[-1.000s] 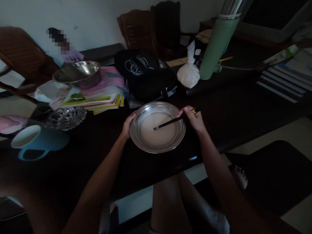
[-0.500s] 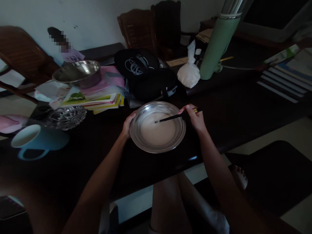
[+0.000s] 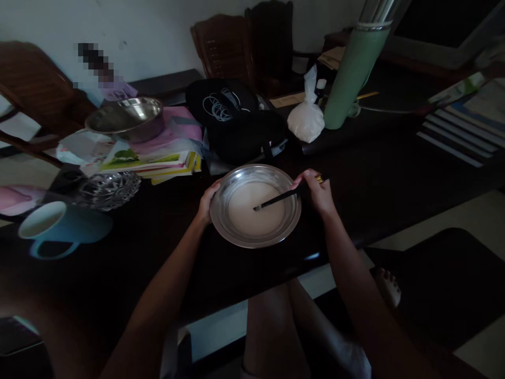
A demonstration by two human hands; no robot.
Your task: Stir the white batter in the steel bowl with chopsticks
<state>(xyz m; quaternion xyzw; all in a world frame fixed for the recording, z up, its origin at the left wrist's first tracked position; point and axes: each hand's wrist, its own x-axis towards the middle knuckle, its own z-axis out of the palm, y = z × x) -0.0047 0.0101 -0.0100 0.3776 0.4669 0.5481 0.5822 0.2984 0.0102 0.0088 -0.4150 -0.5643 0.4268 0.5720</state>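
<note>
A round metal bowl (image 3: 256,240) stands on the dark table near its front edge, holding a pale, milky mixture (image 3: 252,218). My left hand (image 3: 207,202) grips the bowl's left rim, its fingers partly hidden behind the side. At the right rim, my right hand (image 3: 317,192) is closed round black chopsticks (image 3: 276,199), which slant down to the left. Their tips touch the mixture near the middle of the bowl. Gold bands show beside the fingers of that hand. Beyond the bowl sits a knotted clear bag of white powder (image 3: 305,122).
A light blue mug (image 3: 51,226) and a cut-glass dish (image 3: 108,190) stand at left. Behind them, a steel basin (image 3: 144,123) rests on books and bags. Black bags (image 3: 244,131), a tall green flask (image 3: 351,79) and stacked books (image 3: 461,134) line the far side.
The chopstick tips have shifted slightly down and to the right in the mixture. My right hand has turned a little; the left hand and bowl stay almost in place.
</note>
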